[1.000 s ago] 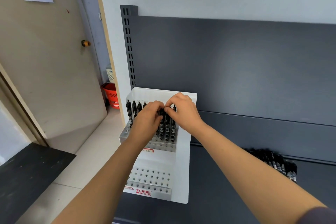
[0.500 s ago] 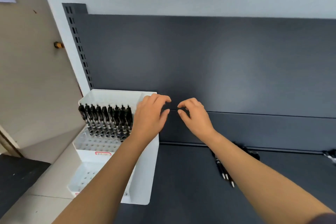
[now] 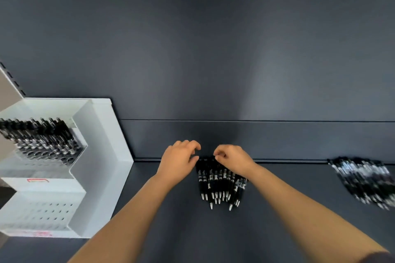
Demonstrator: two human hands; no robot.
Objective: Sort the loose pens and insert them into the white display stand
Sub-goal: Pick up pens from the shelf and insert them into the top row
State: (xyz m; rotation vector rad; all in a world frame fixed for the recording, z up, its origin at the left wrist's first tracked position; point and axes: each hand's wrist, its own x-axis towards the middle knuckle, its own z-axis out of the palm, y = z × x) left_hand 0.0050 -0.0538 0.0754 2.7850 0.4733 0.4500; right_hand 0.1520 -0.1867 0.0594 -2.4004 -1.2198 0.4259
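Note:
A white stepped display stand (image 3: 100, 156) stands at the left of the dark shelf. Its upper tier holds a row of black pens (image 3: 40, 136); the lower tier's holes look bare. A pile of loose black pens (image 3: 220, 183) lies in the middle of the shelf, tips pointing toward me. My left hand (image 3: 178, 161) hovers at the pile's left top end with fingers loosely curled and nothing in them. My right hand (image 3: 233, 158) is over the pile's top end, fingers bent down onto the pens; whether it grips one is hidden.
A second, blurred heap of black pens (image 3: 363, 181) lies at the far right of the shelf. The dark grey back panel (image 3: 213, 60) rises right behind the pens. The stand's right wall is a hand's width left of my left hand.
Both hands left the stand's top row and moved right and down to the middle pile of loose pens. My view swung right, so the stand now sits at the left edge.

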